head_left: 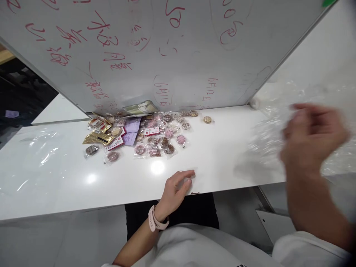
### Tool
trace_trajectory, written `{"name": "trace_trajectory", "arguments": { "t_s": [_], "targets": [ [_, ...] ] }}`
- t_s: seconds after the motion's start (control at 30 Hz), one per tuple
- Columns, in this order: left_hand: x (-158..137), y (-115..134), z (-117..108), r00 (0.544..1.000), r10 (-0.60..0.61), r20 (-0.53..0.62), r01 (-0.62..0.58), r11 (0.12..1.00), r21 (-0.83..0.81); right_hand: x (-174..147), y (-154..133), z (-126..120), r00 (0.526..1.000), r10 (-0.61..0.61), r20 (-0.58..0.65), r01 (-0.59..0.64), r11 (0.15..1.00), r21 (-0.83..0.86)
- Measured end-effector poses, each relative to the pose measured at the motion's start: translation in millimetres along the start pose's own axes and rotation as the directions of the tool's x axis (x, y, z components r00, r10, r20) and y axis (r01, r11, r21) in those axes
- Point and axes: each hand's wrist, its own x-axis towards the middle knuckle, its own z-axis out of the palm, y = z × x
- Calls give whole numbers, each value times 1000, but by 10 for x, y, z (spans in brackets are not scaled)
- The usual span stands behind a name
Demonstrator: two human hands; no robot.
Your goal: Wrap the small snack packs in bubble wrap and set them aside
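Note:
My left hand (175, 189) is at the front edge of the white table, its thumb and fingers apart and nothing between them. Smeared by motion, my right hand (313, 135) hovers over clear plastic bags (264, 137) on the right side; its fingers look bent, but whether they hold any plastic cannot be made out. Beyond my left hand lies a pile of small wrapped snacks, among them a pink one (181, 139), a brown one (92, 149) and a pale one (207, 119). Gold packets (98, 138), a purple packet (130, 131) and red-and-white packets (151, 131) are mixed in.
A whiteboard (183, 70) with red writing stands along the back of the table (219, 155). A greenish pack (141, 108) leans against its foot. More clear plastic (41, 159) lies on the left part of the table.

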Motion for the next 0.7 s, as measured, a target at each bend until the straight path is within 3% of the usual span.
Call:
{"name": "trace_trajectory", "arguments": {
  "t_s": [0.03, 0.07, 0.1, 0.13, 0.17, 0.2, 0.23, 0.27, 0.3, 0.33, 0.37, 0.43, 0.47, 0.5, 0.53, 0.6, 0.7],
  "targets": [
    [-5, 25, -12, 998, -48, 31, 52, 989, -137, -289, -168, 117, 986, -34, 165, 18, 995, 98],
    [-14, 50, -31, 993, -93, 66, 108, 953, -284, -587, -322, 236, 928, -57, 368, -4, 986, 165],
    [-29, 73, -58, 986, -138, 94, 165, 893, -419, -876, -457, 349, 813, -96, 574, -56, 969, 241],
    [-53, 95, -94, 976, -187, 114, 219, 823, -524, -1141, -571, 448, 640, -160, 752, -136, 939, 316],
    [-85, 115, -142, 962, -246, 117, 267, 762, -590, -1367, -662, 526, 495, -230, 838, -209, 904, 372],
    [-125, 134, -198, 946, -310, 98, 301, 722, -623, -1546, -732, 577, 352, -317, 881, -253, 874, 415],
    [-171, 154, -262, 929, -366, 63, 320, 705, -632, -1674, -782, 601, 247, -410, 878, -276, 839, 469],
    [-220, 174, -328, 914, -405, 19, 325, 704, -632, -1755, -812, 598, 189, -491, 850, -280, 803, 526],
    [-268, 196, -392, 904, -427, -24, 319, 709, -629, -1796, -823, 576, 178, -549, 817, -272, 770, 577],
    [-311, 220, -450, 899, -434, -60, 304, 716, -628, -1808, -817, 542, 226, -567, 792, -250, 752, 610],
    [-346, 243, -496, 899, -429, -86, 284, 722, -631, -1803, -794, 504, 323, -534, 782, -216, 762, 610],
    [-387, 284, -548, 916, -389, -93, 245, 730, -638, -1781, -708, 447, 547, -341, 765, -155, 856, 493],
    [-393, 300, -555, 930, -358, -81, 229, 738, -635, -1776, -653, 437, 625, -224, 748, -150, 906, 396],
    [-392, 313, -553, 945, -320, -61, 214, 751, -625, -1778, -595, 441, 663, -123, 738, -169, 936, 308],
    [-386, 324, -545, 959, -281, -37, 202, 767, -609, -1785, -537, 457, 664, -43, 747, -215, 946, 245],
    [-370, 344, -519, 974, -222, 30, 199, 796, -571, -1801, -434, 513, 589, 89, 803, -396, 898, 191],
    [-352, 384, -464, 969, -190, 155, 244, 807, -538, -1798, -344, 616, 429, 249, 868, -734, 656, 175]
  ]
}}
